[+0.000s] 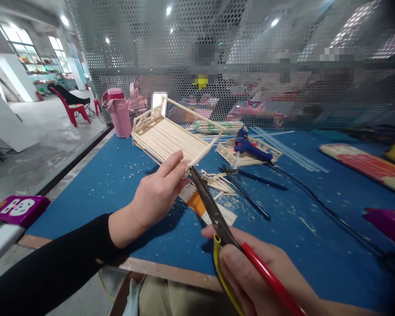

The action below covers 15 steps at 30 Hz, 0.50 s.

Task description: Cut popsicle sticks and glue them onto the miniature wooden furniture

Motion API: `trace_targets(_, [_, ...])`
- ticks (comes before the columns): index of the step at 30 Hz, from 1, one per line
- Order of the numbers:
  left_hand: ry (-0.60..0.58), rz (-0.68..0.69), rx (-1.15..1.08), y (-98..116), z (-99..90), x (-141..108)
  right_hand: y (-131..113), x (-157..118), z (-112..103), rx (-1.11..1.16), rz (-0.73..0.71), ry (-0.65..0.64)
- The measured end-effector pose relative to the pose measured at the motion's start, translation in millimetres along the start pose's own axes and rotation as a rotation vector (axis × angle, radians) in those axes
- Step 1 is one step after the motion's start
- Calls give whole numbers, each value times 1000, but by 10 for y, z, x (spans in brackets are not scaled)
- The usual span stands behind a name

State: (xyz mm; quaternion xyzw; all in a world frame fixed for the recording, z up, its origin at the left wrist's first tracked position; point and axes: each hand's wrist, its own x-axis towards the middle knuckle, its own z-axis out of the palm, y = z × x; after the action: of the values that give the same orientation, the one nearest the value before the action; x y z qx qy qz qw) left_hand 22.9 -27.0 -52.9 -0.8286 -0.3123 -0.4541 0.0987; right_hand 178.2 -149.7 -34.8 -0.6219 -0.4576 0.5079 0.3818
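Note:
A model built of thin wooden sticks is tilted above the blue table, its near corner pinched by my left hand. My right hand grips scissors with one red and one yellow handle. The scissor tips meet the model's near corner, close to my left fingers; whether the blades are fully closed there cannot be made out. Below lie cut stick pieces and a white and orange card, partly hidden by the scissors.
A blue glue gun rests on a smaller stick frame, its cable running right. Blue-handled pliers lie nearer. Stick bundles, pink jug, purple power strip and red-and-cream pack surround them. Metal mesh stands behind.

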Motion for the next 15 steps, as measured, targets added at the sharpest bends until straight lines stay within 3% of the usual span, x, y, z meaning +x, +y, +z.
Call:
trace_targets(3, [-13,-36,-101,8,17,-19,-28,11,5,-41,-76,65])
trace_targets(6, [-14,-118,-312,38,35,-22,-61,0,73,91,-23,37])
trace_targets(11, [9,-463,-672,65,78,21,9,16,166,490,9,7])
trace_targets(13, [6,-532,-770,35,96,41,71,57,111,514,-46,58])
trace_targets(15, [8,-550,-827,-9,111,54,93,131,-13,405,-200,172])
